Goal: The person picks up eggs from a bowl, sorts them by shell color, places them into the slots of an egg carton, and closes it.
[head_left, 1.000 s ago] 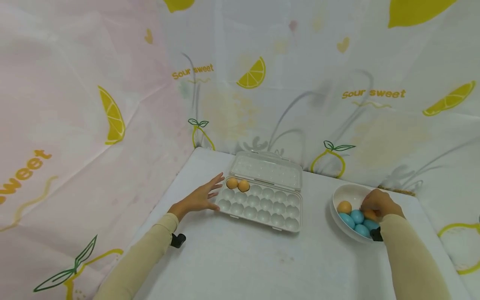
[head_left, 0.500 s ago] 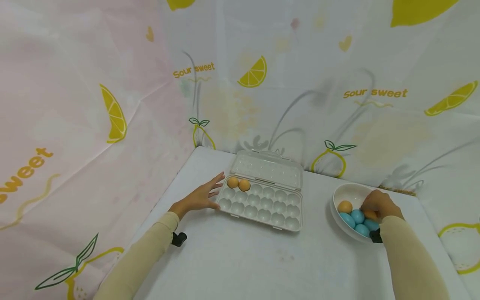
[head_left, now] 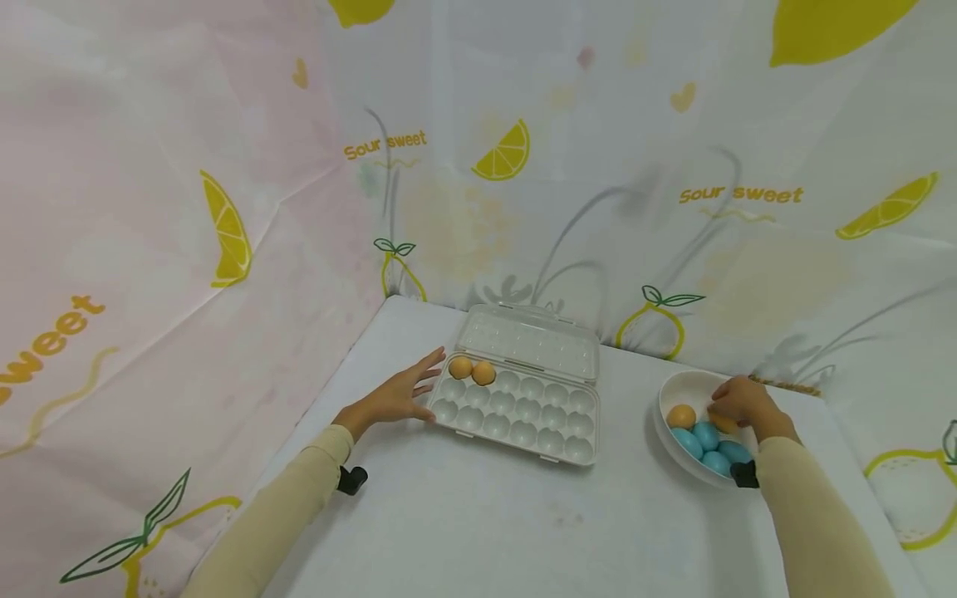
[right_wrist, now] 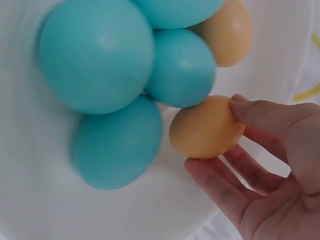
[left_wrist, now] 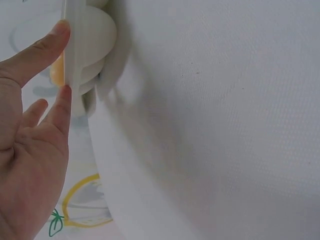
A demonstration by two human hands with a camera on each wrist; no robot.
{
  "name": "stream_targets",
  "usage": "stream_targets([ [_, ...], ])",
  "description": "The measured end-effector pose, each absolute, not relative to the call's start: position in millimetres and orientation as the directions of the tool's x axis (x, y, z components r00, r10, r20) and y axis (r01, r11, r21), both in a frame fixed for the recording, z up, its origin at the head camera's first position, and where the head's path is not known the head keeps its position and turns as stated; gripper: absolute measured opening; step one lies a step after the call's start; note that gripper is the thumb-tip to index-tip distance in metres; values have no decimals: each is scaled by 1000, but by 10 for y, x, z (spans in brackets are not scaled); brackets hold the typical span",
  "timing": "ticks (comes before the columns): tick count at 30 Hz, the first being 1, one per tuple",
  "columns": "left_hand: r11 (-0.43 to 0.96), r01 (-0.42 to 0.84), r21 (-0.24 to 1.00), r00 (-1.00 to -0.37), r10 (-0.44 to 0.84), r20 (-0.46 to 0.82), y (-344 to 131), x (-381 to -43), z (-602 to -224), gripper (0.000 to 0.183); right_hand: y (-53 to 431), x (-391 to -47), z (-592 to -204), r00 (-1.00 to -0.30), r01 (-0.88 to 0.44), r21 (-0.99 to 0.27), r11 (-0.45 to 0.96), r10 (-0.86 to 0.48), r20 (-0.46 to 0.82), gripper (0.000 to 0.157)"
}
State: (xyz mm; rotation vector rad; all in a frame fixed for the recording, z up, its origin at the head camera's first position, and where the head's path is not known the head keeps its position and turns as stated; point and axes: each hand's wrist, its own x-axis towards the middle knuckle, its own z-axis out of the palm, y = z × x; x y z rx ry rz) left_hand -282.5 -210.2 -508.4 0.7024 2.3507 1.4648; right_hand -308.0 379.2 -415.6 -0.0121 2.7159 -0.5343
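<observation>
My right hand is inside the white bowl and pinches an orange-brown egg between thumb and fingers. A second brown egg and several blue eggs lie in the bowl around it. On the left, my left hand spreads its fingers at the near left end of the egg carton; in the left wrist view the thumb and a fingertip rest at the carton's rim. Two brown eggs sit in the two leftmost cups of the carton's back row.
The carton's clear lid lies folded back toward the wall. A white cloth covers the table. Lemon-printed sheets hang close behind and on the left. A twisted rope lies along the table's back edge behind the bowl.
My right hand has shifted slightly up and left in the bowl, and the brown egg in its fingers shows more. The left hand stays at the carton. The head view has tilted slightly.
</observation>
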Motion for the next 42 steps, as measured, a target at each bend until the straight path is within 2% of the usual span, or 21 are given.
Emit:
stream_targets([
  [11, 362, 257, 896, -839, 544, 21, -2115, -2819, -5092, 124, 3505, -3151, -3921, -977, -114, -389, 914, -174, -123, 43],
  [18, 358, 264, 896, -835, 550, 26, -2111, -2807, -5110, 124, 3215, -3145, -3853, -975, -206, -443, 872, -223, 14, 41],
  [29, 366, 273, 890, -833, 553, 28, -2118, -2804, -5098, 123, 2643, -3188, -3928, -946, -313, -552, 773, -201, 254, 33],
  [36, 356, 271, 894, -832, 553, 32, -2129, -2815, -5084, 123, 2244, -3265, -4031, -932, -349, -635, 689, -183, 313, 30],
  [42, 345, 271, 898, -828, 560, 35, -2114, -2818, -5097, 122, 1952, -3338, -4206, -916, -382, -657, 650, -169, 365, 28],
])
